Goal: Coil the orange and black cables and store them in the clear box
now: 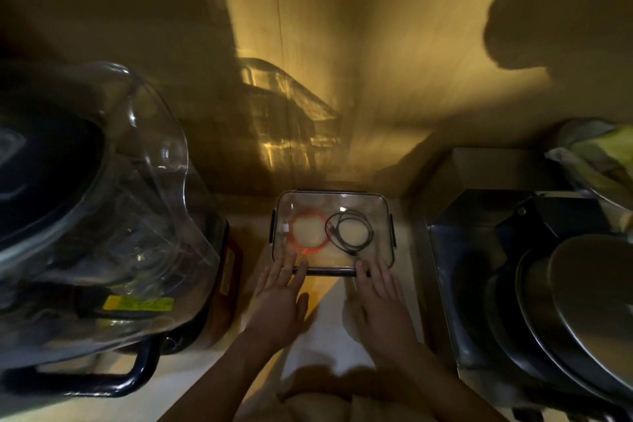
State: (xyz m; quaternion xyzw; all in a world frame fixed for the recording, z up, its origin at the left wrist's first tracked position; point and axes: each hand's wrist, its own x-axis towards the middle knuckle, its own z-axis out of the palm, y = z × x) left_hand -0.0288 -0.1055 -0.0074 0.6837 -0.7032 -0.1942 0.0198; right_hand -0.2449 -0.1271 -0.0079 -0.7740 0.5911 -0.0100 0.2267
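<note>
A clear box (376,204) with black side clips sits on the pale surface against the back wall, its lid on. Inside it, a coiled orange cable (297,243) lies on the left and a coiled black cable (367,229) on the right. My left hand (277,298) is flat with fingers spread, fingertips resting on the box's near left edge. My right hand (380,301) is also flat, its fingertips touching the near right edge beside the black front clip (330,272). Neither hand holds anything.
A large appliance with a clear dome lid (113,202) and a dark handle fills the left. Stacked metal pans and lids (568,315) crowd the right, with a cardboard box (493,171) behind them. The narrow lane between them holds the clear box.
</note>
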